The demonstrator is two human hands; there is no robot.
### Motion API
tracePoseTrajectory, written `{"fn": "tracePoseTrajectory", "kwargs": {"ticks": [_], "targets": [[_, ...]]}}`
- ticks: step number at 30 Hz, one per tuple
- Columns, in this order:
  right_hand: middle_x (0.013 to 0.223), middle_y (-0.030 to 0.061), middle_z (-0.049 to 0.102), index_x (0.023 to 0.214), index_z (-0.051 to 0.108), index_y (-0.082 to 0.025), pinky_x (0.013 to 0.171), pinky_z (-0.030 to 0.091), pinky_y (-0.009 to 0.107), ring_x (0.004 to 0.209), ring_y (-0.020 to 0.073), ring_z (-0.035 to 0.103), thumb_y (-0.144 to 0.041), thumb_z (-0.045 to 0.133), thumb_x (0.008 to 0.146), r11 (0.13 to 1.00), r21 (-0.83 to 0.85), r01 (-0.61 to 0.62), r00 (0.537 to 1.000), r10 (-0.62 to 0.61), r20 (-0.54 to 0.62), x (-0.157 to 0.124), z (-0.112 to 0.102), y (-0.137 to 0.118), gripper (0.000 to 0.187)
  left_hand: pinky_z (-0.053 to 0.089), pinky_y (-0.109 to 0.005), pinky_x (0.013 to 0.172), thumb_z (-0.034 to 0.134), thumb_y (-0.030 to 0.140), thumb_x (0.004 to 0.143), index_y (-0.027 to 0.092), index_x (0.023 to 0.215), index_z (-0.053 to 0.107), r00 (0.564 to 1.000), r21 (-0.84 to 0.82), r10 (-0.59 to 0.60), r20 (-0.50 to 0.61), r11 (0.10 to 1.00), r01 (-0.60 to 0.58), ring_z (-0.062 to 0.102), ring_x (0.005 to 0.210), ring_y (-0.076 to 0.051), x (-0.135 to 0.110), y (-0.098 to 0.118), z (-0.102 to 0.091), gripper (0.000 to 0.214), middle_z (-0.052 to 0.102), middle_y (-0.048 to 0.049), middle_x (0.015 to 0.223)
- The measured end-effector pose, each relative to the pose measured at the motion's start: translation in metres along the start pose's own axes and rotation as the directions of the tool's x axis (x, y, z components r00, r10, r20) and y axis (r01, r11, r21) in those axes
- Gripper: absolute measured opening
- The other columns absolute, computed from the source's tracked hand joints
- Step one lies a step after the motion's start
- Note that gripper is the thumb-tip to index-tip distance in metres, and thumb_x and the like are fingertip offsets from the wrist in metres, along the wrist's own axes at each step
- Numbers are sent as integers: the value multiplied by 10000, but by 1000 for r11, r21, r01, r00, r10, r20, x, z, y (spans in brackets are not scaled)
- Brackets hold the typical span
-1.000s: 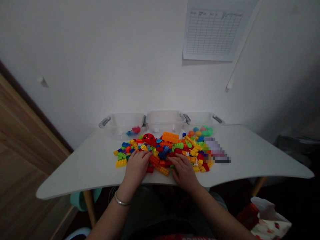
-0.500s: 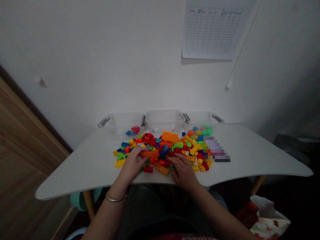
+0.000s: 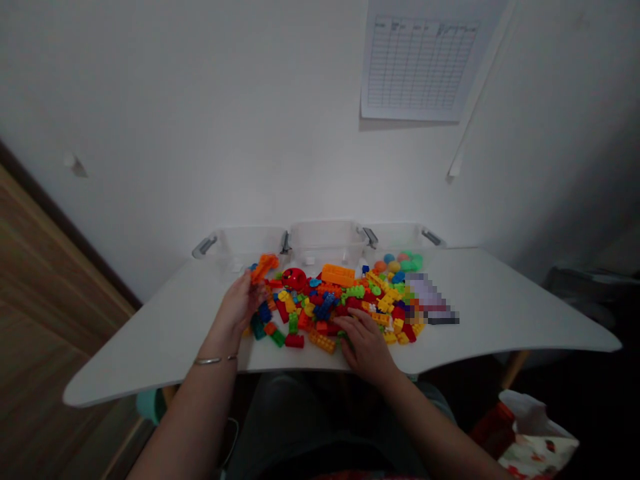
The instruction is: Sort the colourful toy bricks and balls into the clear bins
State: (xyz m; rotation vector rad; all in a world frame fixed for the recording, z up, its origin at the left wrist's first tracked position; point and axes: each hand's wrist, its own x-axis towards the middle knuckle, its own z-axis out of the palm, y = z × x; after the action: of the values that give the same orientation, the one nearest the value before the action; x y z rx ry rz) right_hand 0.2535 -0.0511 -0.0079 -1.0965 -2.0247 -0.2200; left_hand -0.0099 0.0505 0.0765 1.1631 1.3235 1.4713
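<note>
A heap of bright plastic building bricks [image 3: 340, 307] lies on a white table [image 3: 490, 313]. My left hand [image 3: 239, 305] is raised at the heap's left side, its fingers pinched on an orange brick [image 3: 263, 266] held just in front of the left clear bin [image 3: 240, 248]. A thin bangle circles that wrist. My right hand [image 3: 367, 343] rests on the near middle of the heap, fingers spread flat over the bricks. A red round piece [image 3: 294, 277] and a large orange plate [image 3: 340, 274] lie toward the back of the heap.
Three clear plastic bins stand along the wall: left, middle [image 3: 325, 243] and right [image 3: 400, 245], the right one holding coloured balls [image 3: 400, 262]. A blurred flat item [image 3: 430, 301] lies right of the heap. A printed sheet [image 3: 417, 60] hangs on the wall. A patterned bag [image 3: 535, 433] sits at lower right.
My left hand picked an orange brick out of the heap's near side and carried it up and left toward the left bin. The right hand stayed almost still.
</note>
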Motion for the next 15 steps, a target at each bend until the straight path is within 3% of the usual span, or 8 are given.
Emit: {"fn": "tracePoseTrajectory", "kwargs": {"ticks": [4, 7, 9, 15], "targets": [[1134, 81, 674, 1232, 578, -198, 1014, 460, 478, 1200, 252, 493, -124, 498, 834, 1000, -9, 2, 1000, -2, 4, 0, 0, 0, 412, 480, -302, 690, 516, 450, 818, 184, 796, 565, 968, 269, 211, -132, 948, -170, 567, 698, -172, 33, 14, -9, 271, 603, -19, 718], [1130, 82, 676, 1227, 585, -198, 1023, 455, 481, 1198, 252, 497, -123, 506, 824, 1000, -20, 16, 1000, -16, 12, 0, 1, 0, 418, 468, -336, 782, 510, 446, 809, 178, 848, 590, 866, 647, 483, -126, 702, -298, 576, 753, -197, 57, 20, -20, 282, 644, -47, 793], [1126, 77, 678, 1211, 596, -199, 1027, 453, 478, 1192, 252, 501, -113, 509, 813, 1000, -24, 21, 1000, -21, 17, 0, 1, 0, 416, 461, -355, 818, 480, 453, 821, 173, 865, 597, 845, 740, 522, -119, 614, -275, 585, 767, -212, 71, 21, -26, 307, 656, -64, 816], [1122, 65, 680, 1178, 613, -197, 1043, 440, 474, 1187, 251, 499, -90, 497, 810, 1000, -10, 22, 1000, -21, 21, 1, 1, -1, 400, 390, -430, 943, 515, 444, 799, 176, 816, 619, 858, 858, 513, -23, 451, -247, 577, 870, -268, 88, 14, -26, 288, 677, -93, 856]]}}
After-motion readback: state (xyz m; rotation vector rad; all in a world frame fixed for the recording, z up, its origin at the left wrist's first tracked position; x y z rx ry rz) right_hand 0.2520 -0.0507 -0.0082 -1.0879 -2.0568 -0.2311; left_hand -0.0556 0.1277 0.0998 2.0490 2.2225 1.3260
